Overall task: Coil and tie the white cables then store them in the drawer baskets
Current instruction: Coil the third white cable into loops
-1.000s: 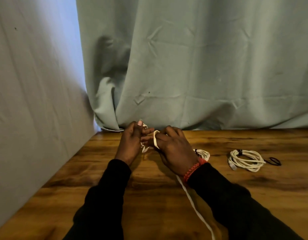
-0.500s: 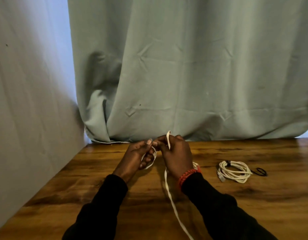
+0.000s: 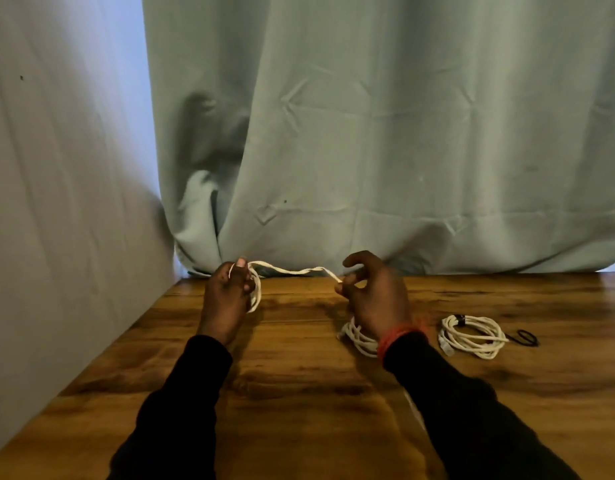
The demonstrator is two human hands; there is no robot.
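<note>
Mid-coil at frame centre, I see left hand (image 3: pixel 230 289) gripping the loops, right hand (image 3: pixel 372 292) pinching the cable (image 3: pixel 292 270); next I'd wrap another turn.

The table (image 3: pixel 299 393) is wood with a dark, streaked grain and a glossy finish that catches light. The curtain (image 3: pixel 385 133) behind it is matt grey-green cloth, creased with fold marks. The wall (image 3: pixel 57 168) on the left is covered in smooth, matt fabric. The coiled cable (image 3: pixel 472 336) looks like white braided cord, matt. The sleeves (image 3: pixel 181 410) are matt black cloth.
</note>
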